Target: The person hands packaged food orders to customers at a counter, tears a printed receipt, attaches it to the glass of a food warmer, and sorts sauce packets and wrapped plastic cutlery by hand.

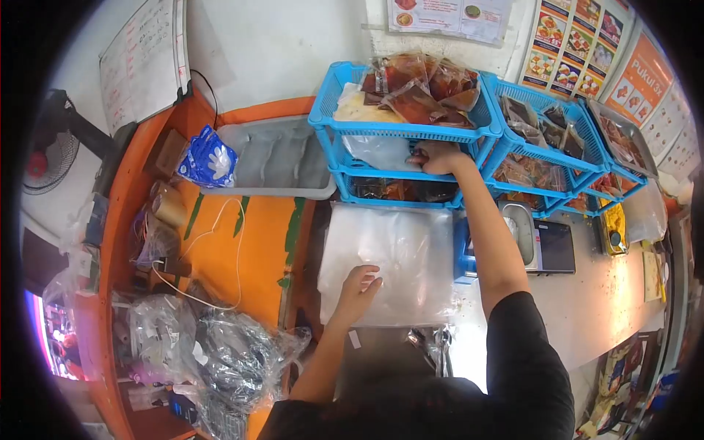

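My right hand (438, 158) reaches into the middle level of a blue plastic rack (411, 132), its fingers curled at the edge of a clear plastic bag (381, 152). Whether the fingers grip that bag is hard to see. Above them, the top basket holds sauce packets (422, 92); the level below holds more dark and orange packets (392, 189). Over a stack of clear plastic sheets or bags (389, 257), my left hand (358, 291) is held with its fingers apart and nothing in them.
A grey divided tray (279, 158) and a blue glove packet (210, 158) lie at the back left. More blue baskets (546, 143) stand on the right, above a scale (521, 227) and a dark device (555, 248). Crumpled plastic (235, 352) and a white cable (238, 249) occupy the left side.
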The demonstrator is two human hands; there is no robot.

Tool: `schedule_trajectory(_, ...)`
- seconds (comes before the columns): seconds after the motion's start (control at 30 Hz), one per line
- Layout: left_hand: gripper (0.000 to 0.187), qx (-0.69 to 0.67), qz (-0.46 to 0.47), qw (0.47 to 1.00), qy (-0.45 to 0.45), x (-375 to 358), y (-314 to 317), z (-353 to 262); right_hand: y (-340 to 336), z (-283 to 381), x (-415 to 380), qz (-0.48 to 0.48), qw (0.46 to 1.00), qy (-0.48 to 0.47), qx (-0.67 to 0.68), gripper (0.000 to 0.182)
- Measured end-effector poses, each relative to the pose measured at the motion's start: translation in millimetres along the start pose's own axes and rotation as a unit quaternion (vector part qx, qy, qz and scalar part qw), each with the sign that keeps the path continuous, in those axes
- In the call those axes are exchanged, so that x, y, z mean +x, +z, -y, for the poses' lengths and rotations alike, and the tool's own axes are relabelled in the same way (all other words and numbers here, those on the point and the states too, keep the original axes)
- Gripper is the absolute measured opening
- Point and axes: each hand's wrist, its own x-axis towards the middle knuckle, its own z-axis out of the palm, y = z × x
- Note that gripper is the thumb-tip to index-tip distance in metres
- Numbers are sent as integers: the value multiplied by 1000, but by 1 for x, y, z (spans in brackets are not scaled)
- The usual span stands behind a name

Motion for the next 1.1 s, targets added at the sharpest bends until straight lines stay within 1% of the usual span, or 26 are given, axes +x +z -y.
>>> schedule_trajectory(0.03,22,0,-4,1000,5,-5,-2,2,-3,4,-4,23,999,44,-2,50)
schedule_trajectory(0.07,21,-1,-7,1000,10,-10,-2,3,-3,7,-5,26,999,44,-4,50)
schedule_trajectory(0.13,19,-5,-18,1000,14,-9,-1,-9,-2,6,-5,32,996,74,50,62)
schedule_trajectory(0.17,17,-7,-30,999,17,-6,-2,-18,11,6,-8,-79,992,75,58,42)
schedule_trajectory(0.23,18,77,-99,974,187,21,-2,-46,17,-5,2,-81,991,75,77,38)
schedule_trajectory(0.3,19,146,-160,924,316,56,-3,-96,14,-4,-2,-104,987,64,108,30)
schedule_trajectory(0.33,20,188,-186,901,343,81,-1,-115,15,-2,-5,-107,987,62,107,30)
schedule_trajectory(0.37,21,229,-211,875,369,104,2,-130,18,-1,-7,-131,990,47,24,29)
schedule_trajectory(0.4,22,295,-217,867,339,129,8,-133,19,0,-8,-156,985,32,-60,29)
schedule_trajectory(0.43,24,358,-222,854,306,152,15,-131,17,4,-7,-136,984,72,-89,31)
schedule_trajectory(0.47,24,357,-224,852,309,168,19,-136,20,6,-12,-140,983,72,-91,31)
schedule_trajectory(0.53,26,483,-16,870,96,191,25,-144,26,11,-26,-288,939,81,-167,38)
schedule_trajectory(0.57,26,483,-18,870,99,198,29,-144,22,10,-27,-176,971,141,-83,49)
schedule_trajectory(0.63,24,467,13,879,96,209,36,-144,13,28,-44,-188,965,153,-104,53)
schedule_trajectory(0.67,24,467,14,879,97,214,37,-145,14,37,-50,-198,959,164,-124,58)
schedule_trajectory(0.73,27,383,51,916,104,219,36,-145,21,47,-53,-191,955,167,-155,65)
schedule_trajectory(0.77,27,383,54,916,104,225,38,-143,15,54,-57,-162,971,153,-91,66)
schedule_trajectory(0.8,31,354,3,926,132,231,39,-139,12,57,-61,-134,981,140,-25,68)
schedule_trajectory(0.83,36,324,-49,931,159,237,41,-134,20,55,-61,-193,973,126,-11,67)
schedule_trajectory(0.87,36,323,-45,932,159,242,42,-130,20,54,-66,-192,973,129,-11,67)
schedule_trajectory(0.93,48,458,-8,869,186,244,40,-137,8,56,-81,-203,967,137,76,60)
schedule_trajectory(0.97,47,455,26,861,226,244,40,-140,6,57,-90,-203,966,139,77,60)
schedule_trajectory(1.0,47,455,31,861,225,246,43,-139,6,57,-105,-275,952,77,113,54)
schedule_trajectory(1.03,47,389,88,886,236,253,48,-134,8,57,-119,-343,927,16,148,49)
schedule_trajectory(1.07,47,318,145,905,243,259,55,-128,11,57,-131,-337,929,24,151,49)
schedule_trajectory(1.1,45,287,135,895,313,275,66,-112,16,58,-144,-350,911,-4,218,41)
